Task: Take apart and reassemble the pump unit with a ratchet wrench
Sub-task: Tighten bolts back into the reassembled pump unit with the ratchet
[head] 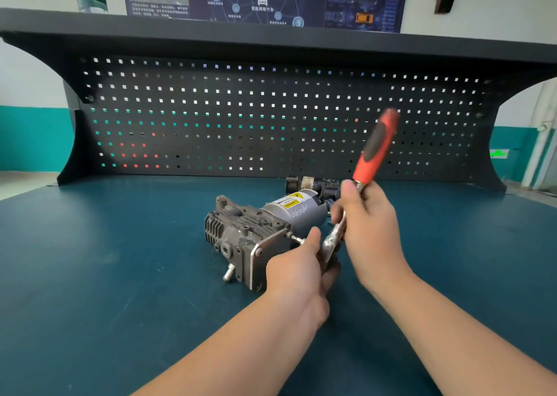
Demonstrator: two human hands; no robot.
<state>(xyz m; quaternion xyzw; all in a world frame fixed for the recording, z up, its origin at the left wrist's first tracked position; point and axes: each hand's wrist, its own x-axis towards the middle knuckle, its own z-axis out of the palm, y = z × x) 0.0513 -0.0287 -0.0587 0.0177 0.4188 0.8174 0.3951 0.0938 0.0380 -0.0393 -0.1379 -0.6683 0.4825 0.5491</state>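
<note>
The wrench (358, 184) head is hidden between the hands, its red-and-black grip blurred and tilted up to the right; the right hand (366, 224) is closed round the steel shank, the left hand (297, 267) curled at the head, covering the pump (256, 233) end. The pump lies mid-bench (105, 260) on dull teal matting; ribbed grey casting, smooth cylinder with yellow label; dark parts behind it are unclear.
</note>
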